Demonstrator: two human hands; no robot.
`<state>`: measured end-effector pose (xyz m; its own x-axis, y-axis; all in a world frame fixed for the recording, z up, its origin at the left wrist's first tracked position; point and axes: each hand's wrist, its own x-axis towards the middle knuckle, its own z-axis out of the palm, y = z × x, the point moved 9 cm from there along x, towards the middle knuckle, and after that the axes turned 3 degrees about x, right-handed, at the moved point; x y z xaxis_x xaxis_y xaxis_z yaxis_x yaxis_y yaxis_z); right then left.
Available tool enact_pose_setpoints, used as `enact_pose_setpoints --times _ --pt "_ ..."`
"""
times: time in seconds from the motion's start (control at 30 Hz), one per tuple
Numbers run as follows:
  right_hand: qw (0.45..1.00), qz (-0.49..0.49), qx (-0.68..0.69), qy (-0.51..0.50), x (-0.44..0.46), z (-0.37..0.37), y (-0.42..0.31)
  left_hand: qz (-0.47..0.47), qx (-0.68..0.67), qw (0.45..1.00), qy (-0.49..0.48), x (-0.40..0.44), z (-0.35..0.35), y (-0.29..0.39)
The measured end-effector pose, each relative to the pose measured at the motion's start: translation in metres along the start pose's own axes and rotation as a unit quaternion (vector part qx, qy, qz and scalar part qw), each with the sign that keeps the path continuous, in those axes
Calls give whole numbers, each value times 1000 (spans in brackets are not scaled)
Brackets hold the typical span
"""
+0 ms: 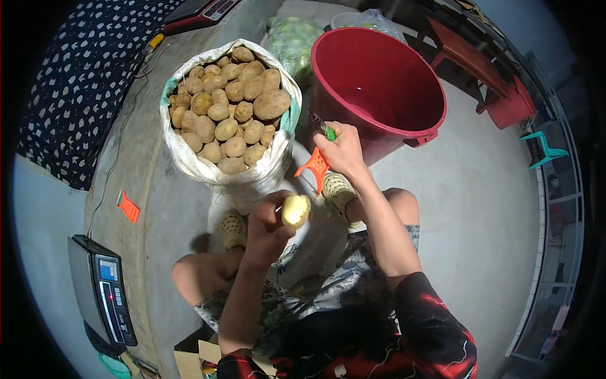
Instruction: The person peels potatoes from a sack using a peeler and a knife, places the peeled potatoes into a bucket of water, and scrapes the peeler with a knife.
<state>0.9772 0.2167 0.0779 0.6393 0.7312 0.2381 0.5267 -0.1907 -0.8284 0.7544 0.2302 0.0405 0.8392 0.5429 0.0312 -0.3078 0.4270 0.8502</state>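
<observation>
Closed around a partly peeled, pale yellow potato (295, 211), my left hand (268, 227) is low in front of me, between my knees. My right hand (341, 149) grips an orange peeler (315, 168) whose head points down and left, above and right of the potato and apart from it. Something green (330, 133) with a dark tip also shows at the fingers of this hand. Beyond my left hand stands a white sack (205, 165) full of unpeeled brown potatoes (218, 112). A large red tub (379, 95) stands just behind my right hand.
A digital scale (108, 287) and a second orange peeler (129, 207) lie on the ledge at left. A greenish filled plastic bag (291, 44) sits behind the sack. Back right are a red bench (464, 54) and a teal stool (544, 150). An open cardboard box (188, 364) is near the bottom.
</observation>
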Motion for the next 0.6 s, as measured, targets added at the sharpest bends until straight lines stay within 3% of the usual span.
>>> enact_pose_setpoints --times 0.13,0.2,0.33,0.47,0.53,0.6 --pt "997 -72 27 1 -14 -2 -50 7 -30 1000 9 3 -2 1" --pt "986 -164 -23 4 -23 -6 -83 24 -15 999 23 1 -2 5" --pt "976 -202 -76 13 -28 -11 -95 79 71 994 16 2 1 13" --pt "974 -210 -85 15 -24 -7 -85 47 41 998 6 5 7 12" --pt "995 -98 0 -14 -11 8 -42 27 34 999 11 3 5 12" --pt "994 -108 -22 17 -5 5 -28 5 30 999 12 1 7 13"
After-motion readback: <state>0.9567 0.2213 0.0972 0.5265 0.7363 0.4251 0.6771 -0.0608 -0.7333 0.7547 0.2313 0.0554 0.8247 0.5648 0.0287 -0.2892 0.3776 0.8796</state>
